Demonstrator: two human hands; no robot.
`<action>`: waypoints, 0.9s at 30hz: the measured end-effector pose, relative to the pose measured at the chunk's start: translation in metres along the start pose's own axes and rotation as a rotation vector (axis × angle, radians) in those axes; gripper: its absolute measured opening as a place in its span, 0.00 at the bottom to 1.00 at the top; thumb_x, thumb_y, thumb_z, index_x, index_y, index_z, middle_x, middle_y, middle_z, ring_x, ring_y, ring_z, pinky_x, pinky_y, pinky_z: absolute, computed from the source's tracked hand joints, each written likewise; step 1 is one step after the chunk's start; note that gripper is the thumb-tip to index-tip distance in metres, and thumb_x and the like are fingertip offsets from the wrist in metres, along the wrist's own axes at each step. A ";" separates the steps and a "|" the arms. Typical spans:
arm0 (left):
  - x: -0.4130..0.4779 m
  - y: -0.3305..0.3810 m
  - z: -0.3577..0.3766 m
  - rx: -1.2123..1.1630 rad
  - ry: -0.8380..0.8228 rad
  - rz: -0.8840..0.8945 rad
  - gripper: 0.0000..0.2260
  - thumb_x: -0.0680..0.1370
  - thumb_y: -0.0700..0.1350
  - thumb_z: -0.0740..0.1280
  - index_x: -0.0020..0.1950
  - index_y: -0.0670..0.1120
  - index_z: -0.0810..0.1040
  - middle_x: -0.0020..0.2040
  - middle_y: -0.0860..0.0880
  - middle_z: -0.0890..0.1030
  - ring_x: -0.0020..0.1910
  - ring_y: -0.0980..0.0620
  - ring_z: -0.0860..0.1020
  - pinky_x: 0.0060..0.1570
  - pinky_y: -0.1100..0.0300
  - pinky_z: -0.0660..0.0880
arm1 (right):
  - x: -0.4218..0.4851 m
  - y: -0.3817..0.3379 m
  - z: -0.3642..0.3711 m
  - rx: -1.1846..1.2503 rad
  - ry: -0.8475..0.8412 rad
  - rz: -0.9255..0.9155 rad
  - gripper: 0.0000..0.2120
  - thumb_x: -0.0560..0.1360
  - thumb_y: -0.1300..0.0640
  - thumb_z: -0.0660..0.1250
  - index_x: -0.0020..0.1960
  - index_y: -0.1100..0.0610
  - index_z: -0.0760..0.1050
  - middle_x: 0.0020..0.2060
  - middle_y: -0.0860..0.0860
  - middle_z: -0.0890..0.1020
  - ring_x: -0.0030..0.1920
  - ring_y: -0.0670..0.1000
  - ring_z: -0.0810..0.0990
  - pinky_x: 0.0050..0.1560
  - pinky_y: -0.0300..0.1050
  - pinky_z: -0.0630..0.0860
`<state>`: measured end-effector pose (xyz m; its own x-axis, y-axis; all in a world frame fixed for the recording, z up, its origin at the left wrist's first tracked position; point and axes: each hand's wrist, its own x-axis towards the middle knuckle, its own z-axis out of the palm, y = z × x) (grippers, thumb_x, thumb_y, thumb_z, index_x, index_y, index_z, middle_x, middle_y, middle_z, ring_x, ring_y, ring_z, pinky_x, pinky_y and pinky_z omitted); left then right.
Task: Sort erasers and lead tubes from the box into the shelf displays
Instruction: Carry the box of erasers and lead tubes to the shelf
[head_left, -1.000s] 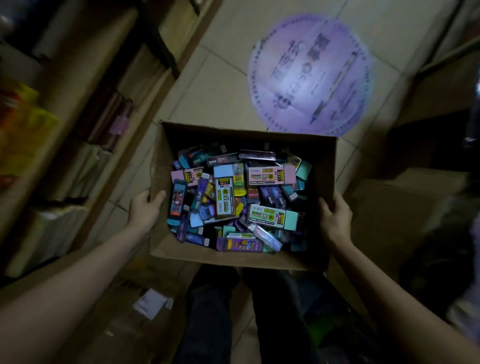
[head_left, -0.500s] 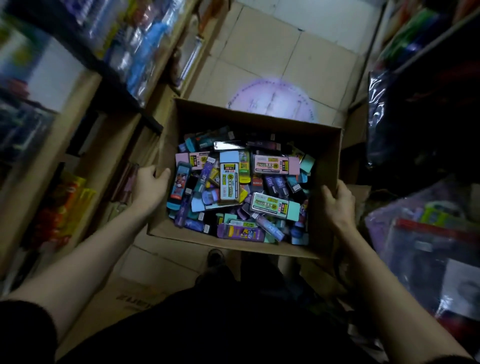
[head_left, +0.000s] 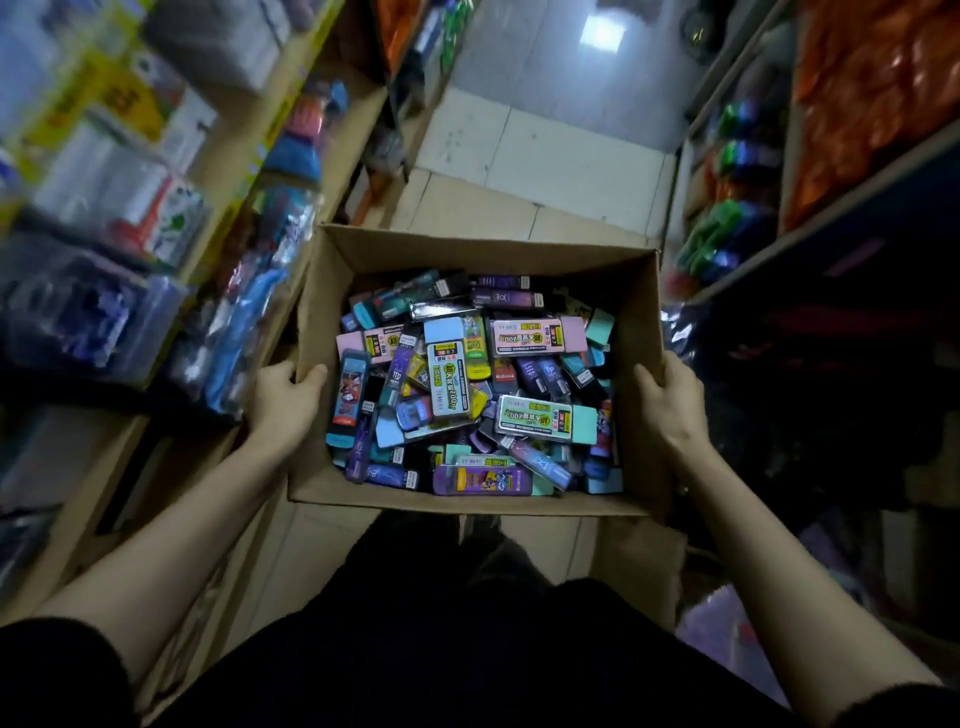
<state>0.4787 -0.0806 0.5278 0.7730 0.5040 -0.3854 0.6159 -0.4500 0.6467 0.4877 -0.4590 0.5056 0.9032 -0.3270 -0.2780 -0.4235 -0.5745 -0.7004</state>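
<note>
Cardboard box (head_left: 332, 270) being gripped by left hand (head_left: 283, 402) and right hand (head_left: 672, 400) fingers (head_left: 644, 376), at opposite walls, erasers and lead tubes (head_left: 467, 395) being carried between them

Both hands (head_left: 283, 402) (head_left: 675, 400) grip a full cardboard box (head_left: 636, 306).

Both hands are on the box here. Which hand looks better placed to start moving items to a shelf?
Probably left: the left hand grips the box wall, thumb inside near the packs, right beside the stocked left shelf. The right hand grips the opposite wall beside dark, unclear goods.
</note>
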 end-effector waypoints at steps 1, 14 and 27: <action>0.023 0.021 0.007 -0.016 0.003 0.003 0.12 0.78 0.43 0.65 0.35 0.41 0.73 0.29 0.51 0.74 0.28 0.56 0.71 0.27 0.62 0.66 | 0.029 -0.011 0.000 0.016 0.007 0.007 0.11 0.78 0.57 0.61 0.59 0.56 0.75 0.53 0.54 0.82 0.53 0.54 0.79 0.55 0.52 0.76; 0.252 0.233 0.050 -0.070 -0.053 0.038 0.10 0.77 0.46 0.65 0.49 0.39 0.80 0.41 0.41 0.81 0.39 0.45 0.79 0.38 0.50 0.76 | 0.279 -0.140 -0.005 0.011 0.080 0.028 0.10 0.78 0.59 0.62 0.57 0.60 0.76 0.52 0.58 0.82 0.53 0.57 0.79 0.55 0.53 0.75; 0.437 0.453 0.153 -0.027 -0.041 -0.021 0.11 0.77 0.45 0.66 0.44 0.37 0.80 0.40 0.38 0.81 0.41 0.40 0.80 0.41 0.49 0.75 | 0.589 -0.228 -0.047 -0.014 0.026 -0.017 0.08 0.79 0.59 0.62 0.56 0.59 0.75 0.48 0.55 0.81 0.48 0.54 0.79 0.48 0.47 0.74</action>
<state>1.1187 -0.1770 0.5515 0.7656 0.4824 -0.4257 0.6284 -0.4189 0.6554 1.1128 -0.5555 0.5323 0.9082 -0.3363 -0.2490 -0.4094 -0.5908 -0.6953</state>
